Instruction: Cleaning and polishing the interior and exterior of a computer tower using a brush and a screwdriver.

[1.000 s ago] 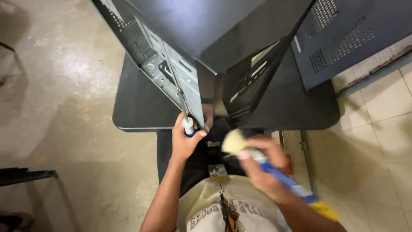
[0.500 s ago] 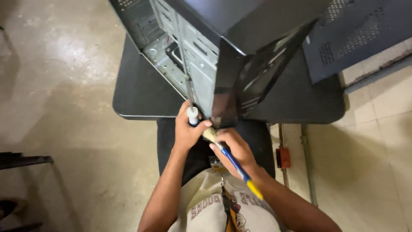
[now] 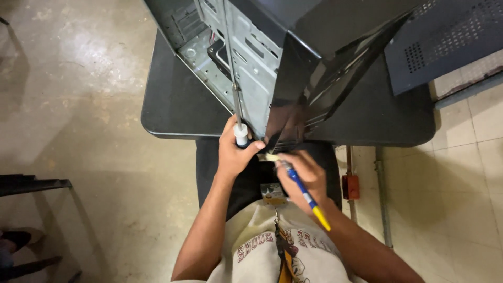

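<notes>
An open computer case (image 3: 246,57) with bare grey metal inside and a glossy black front panel (image 3: 314,89) stands tilted on a dark table (image 3: 178,105). My left hand (image 3: 233,152) grips the case's near bottom corner, by a small white round foot (image 3: 241,135). My right hand (image 3: 306,175) is closed around a paintbrush with a blue and yellow handle (image 3: 306,194). Its pale bristles (image 3: 272,156) touch the lower edge of the black front panel.
A dark perforated metal side panel (image 3: 445,42) lies at the table's far right. A red block (image 3: 350,186) sits on the table's metal leg by the tiled floor. A dark shelf edge (image 3: 31,184) and someone's shoes (image 3: 15,238) show at the left.
My right hand has brought the brush from out at the right in to the case's lower front edge. The case now fills more of the view. My left hand stays on the corner.
</notes>
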